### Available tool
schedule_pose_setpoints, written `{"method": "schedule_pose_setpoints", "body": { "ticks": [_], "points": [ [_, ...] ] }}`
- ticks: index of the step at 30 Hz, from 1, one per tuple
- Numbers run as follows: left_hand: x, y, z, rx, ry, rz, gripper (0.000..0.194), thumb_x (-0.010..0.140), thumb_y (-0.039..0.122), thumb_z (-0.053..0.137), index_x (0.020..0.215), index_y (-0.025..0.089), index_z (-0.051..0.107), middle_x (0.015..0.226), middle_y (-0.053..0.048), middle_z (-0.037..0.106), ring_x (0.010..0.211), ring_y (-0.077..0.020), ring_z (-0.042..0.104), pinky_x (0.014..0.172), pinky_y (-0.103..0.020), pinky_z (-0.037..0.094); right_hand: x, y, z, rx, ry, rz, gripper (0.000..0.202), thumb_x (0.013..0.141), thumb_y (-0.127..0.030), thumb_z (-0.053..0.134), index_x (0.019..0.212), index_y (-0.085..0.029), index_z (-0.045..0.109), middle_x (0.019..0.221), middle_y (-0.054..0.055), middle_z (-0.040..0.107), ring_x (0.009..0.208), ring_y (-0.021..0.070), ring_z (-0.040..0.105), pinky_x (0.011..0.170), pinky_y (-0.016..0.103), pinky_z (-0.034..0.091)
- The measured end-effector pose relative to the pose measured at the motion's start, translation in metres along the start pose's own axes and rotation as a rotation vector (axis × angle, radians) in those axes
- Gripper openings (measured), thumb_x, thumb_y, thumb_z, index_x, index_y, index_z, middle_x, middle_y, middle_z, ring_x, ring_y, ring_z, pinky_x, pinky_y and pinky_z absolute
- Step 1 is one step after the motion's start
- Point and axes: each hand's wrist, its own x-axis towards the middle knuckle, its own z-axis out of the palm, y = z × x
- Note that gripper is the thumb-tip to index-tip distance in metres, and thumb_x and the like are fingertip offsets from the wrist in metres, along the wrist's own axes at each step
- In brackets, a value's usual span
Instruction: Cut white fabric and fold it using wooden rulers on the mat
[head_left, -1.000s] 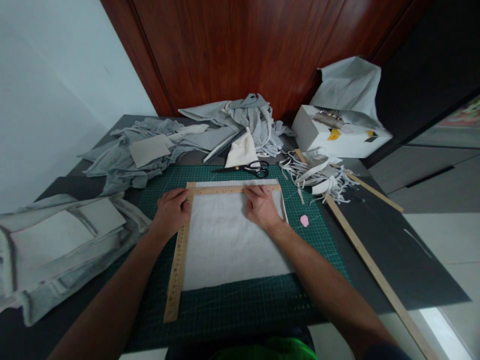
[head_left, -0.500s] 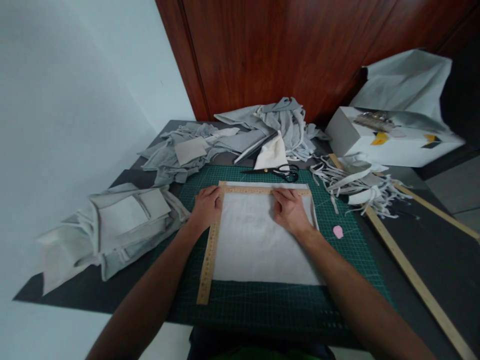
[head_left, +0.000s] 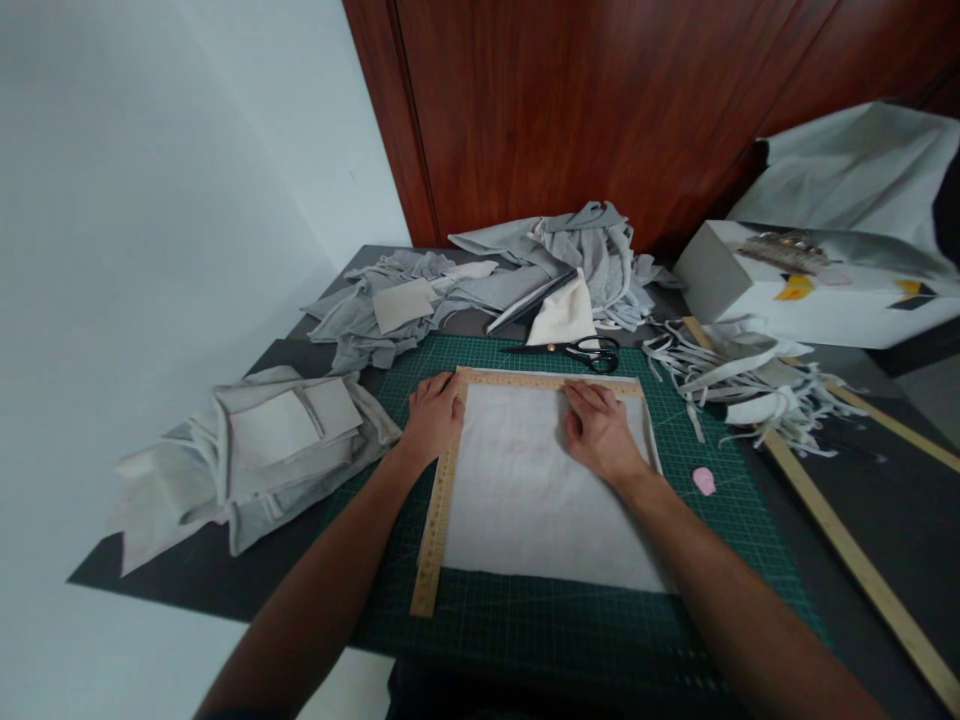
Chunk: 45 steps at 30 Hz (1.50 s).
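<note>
One tan L-shaped ruler [head_left: 433, 540], flat pale cloth [head_left: 517, 490]

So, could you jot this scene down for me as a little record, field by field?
Left hand: at the corner of an L-shaped wooden ruler
Right hand: on the ruler's far arm
Beneath ruler: white rectangular cloth
Work surface: green gridded mat
Beyond cloth: black metal scissors
Right of cloth: small flat pink piece

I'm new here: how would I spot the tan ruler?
On the green gridded mat lies a pale rectangular cloth. The tan L-shaped ruler runs near its far and left edges; unlike the straight wooden strip at right, it bends at a right angle.
</note>
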Motion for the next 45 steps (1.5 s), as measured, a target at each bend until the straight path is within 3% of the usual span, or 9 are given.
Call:
{"method": "schedule_pose_setpoints", "body": {
  "ticks": [9,45],
  "points": [
    [0.0,0.001,0.003,0.061,-0.001,-0.021,0.06,0.1,0.019,0.044,0.16,0.021,0.054,0.154,-0.015,0.058,0.136,-0.0355,0.052,0.109,-0.051,0.047,0.0,-0.003,0.0,-0.014,0.005,-0.002,0.048,0.097,-0.019,0.051,0.143,-0.014,0.066,0.148,0.017,0.067,0.135,0.0367,0.054,0.108,0.055,0.047],
    [0.011,-0.002,0.001,0.055,-0.001,-0.027,0.058,0.099,0.025,0.043,0.155,0.022,0.058,0.153,-0.017,0.057,0.133,-0.0396,0.052,0.106,-0.058,0.048,0.01,-0.009,-0.006,0.011,-0.052,0.071,0.053,0.096,-0.018,0.053,0.148,-0.012,0.062,0.156,0.019,0.06,0.145,0.0344,0.05,0.114,0.053,0.043]
  ]
}}
